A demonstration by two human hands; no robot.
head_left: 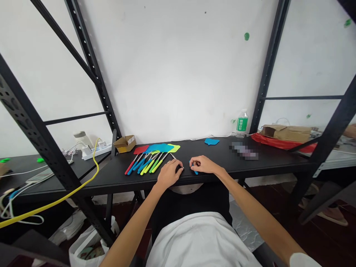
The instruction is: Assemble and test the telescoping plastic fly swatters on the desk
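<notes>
My left hand (169,172) is closed around a thin metal rod (173,156), whose far end sticks out past the fingers. A short gap to the right, my right hand (203,164) pinches a blue handle (196,172), partly hidden by the fingers. Both hands are low over the front of the black table (219,163). A loose blue fly swatter head (211,141) lies flat farther back. Left of my hands is a row of several fly swatters (151,158) with red, blue and yellow-green heads, metal stems and coloured handles, their heads overlapping toward the wall.
A small open cardboard box (125,144) stands at the table's back left. A water bottle (242,124) is at the back right, near a pixelated patch. Black metal posts (267,70) frame the table. A yellow cable (83,184) crosses at left. More cardboard (289,132) lies at right.
</notes>
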